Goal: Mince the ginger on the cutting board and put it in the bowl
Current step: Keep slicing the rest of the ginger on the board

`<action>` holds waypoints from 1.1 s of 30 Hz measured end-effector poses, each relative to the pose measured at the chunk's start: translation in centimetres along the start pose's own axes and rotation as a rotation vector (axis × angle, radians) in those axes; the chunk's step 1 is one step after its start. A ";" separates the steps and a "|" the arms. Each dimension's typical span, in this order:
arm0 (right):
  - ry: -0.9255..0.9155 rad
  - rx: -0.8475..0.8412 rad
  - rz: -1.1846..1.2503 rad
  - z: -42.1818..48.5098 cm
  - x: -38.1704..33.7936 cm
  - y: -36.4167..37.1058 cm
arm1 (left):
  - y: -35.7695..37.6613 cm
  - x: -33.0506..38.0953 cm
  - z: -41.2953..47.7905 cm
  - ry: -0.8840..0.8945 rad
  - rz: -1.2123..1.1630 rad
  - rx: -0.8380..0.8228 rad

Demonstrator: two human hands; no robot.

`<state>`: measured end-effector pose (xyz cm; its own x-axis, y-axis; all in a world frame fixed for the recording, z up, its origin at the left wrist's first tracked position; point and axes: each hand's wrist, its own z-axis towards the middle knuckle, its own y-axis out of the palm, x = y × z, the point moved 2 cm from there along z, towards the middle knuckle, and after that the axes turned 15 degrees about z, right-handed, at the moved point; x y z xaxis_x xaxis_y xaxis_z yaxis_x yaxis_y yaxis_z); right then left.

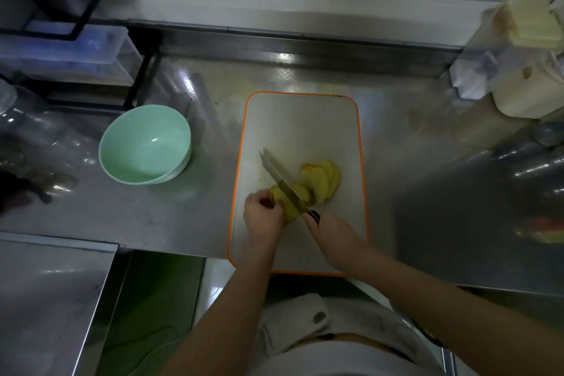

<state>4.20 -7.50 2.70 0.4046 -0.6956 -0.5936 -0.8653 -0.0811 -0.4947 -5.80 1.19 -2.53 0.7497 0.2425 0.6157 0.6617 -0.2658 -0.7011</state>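
Observation:
A white cutting board [300, 125] with an orange rim lies on the steel counter. Yellow ginger slices [323, 178] fan out on its near half. My left hand [263, 218] grips the uncut ginger piece [285, 204] at the slices' left end, fingers curled over it. My right hand [331, 230] holds the dark handle of a knife [282, 181]. Its blade runs up and to the left across the ginger, between the piece and the slices. A pale green bowl [145, 143] stands to the left of the board with nothing in it.
Clear plastic bottles [33, 131] lie at the far left. A black rack with plastic boxes [65, 49] stands at the back left. A cream container [525, 94] sits at the back right. The counter's front edge runs just under the board.

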 end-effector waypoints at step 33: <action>-0.088 0.060 0.121 0.2 0.0 -1.4 | -0.5 0.4 -0.1 -0.073 -0.055 -0.099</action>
<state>5.46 -7.21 3.30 0.3250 -0.6322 -0.7033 -0.8911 0.0444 -0.4517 -5.87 1.32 -1.87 0.7124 0.3253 0.6218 0.7017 -0.3407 -0.6258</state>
